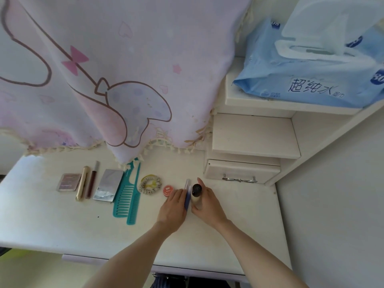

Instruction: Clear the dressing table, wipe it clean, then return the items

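On the white dressing table lies a row of items: a pink palette, a gold tube, a dark red lip gloss, a silver compact, a teal comb, a yellow scrunchie and a small red tin. My left hand presses against a blue-and-silver tube lying flat. My right hand is wrapped around an upright beige bottle with a black cap right beside that tube.
A pink patterned cloth with a tasselled hem hangs over the table's back. Stepped white shelves and a small drawer stand at the back right. A blue wet-wipe pack with its lid up rests on the top shelf.
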Motion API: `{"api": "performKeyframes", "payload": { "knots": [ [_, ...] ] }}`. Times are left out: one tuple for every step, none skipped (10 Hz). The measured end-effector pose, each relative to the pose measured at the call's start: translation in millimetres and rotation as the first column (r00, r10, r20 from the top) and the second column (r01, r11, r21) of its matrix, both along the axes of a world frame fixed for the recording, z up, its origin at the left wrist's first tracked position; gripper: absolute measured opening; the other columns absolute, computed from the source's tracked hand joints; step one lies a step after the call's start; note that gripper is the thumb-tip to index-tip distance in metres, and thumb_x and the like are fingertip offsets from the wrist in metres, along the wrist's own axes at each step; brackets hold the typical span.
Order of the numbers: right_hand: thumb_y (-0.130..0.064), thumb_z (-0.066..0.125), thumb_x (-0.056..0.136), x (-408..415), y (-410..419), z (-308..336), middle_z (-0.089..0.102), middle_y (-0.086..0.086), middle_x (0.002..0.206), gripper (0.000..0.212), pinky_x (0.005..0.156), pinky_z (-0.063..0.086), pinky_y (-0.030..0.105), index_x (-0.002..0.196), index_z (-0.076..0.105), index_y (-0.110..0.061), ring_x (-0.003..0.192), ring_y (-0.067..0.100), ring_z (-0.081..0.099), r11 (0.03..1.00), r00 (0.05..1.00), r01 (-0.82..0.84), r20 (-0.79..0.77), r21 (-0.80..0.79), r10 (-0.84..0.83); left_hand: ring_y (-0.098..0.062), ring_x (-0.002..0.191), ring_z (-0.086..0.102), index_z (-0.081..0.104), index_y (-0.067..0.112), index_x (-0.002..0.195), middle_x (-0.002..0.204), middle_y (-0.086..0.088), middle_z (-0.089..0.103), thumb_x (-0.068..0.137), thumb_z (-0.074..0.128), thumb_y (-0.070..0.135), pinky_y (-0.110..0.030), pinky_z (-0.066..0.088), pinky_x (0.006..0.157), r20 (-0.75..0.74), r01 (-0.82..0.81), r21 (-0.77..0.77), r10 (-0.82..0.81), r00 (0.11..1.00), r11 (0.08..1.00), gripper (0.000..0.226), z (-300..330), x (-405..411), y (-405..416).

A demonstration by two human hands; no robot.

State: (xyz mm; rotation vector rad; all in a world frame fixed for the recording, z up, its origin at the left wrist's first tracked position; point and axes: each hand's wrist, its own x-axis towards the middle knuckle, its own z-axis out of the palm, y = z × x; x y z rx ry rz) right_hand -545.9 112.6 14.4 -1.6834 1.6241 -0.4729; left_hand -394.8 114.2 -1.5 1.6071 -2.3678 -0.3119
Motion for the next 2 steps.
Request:
{"api": "performKeyframes", "payload": {
  "knots": [
    [-0.015, 0.065, 0.077, -5.1, 1.8, 0.6, 0.044, 0.005, 0.137, 0.089, 0.097, 0.028, 0.013, 0.148, 0.012, -0.011, 0.130, 0.018, 0.035, 1.000, 1.000, -0.015, -0.019, 0.003, 0.015, -0.013, 0.087, 0.061, 0.060, 0.013, 0.102, 0.093, 0.002, 0.067, 0.099, 0.009, 0.032, -0.021, 0.042, 0.081, -0.009, -0.002, 0.039, 0.002, 1.000, 0.999, 0.055, 8.4, 2.1, -1.5],
    [-0.014, 0.063, 0.077, -13.7, 5.7, 6.4, 0.039, 0.007, 0.141, 0.090, 0.103, 0.029, 0.020, 0.149, 0.010, -0.014, 0.134, 0.019, 0.030, 0.999, 0.997, -0.030, -0.067, 0.026, 0.032, -0.022, 0.101, 0.062, 0.059, 0.005, 0.115, 0.109, -0.007, 0.065, 0.086, 0.047, 0.024, -0.027, 0.049, 0.087, -0.024, 0.030, 0.035, -0.030, 0.999, 0.999, 0.036, 7.2, 4.7, -3.1]
  ]
}}
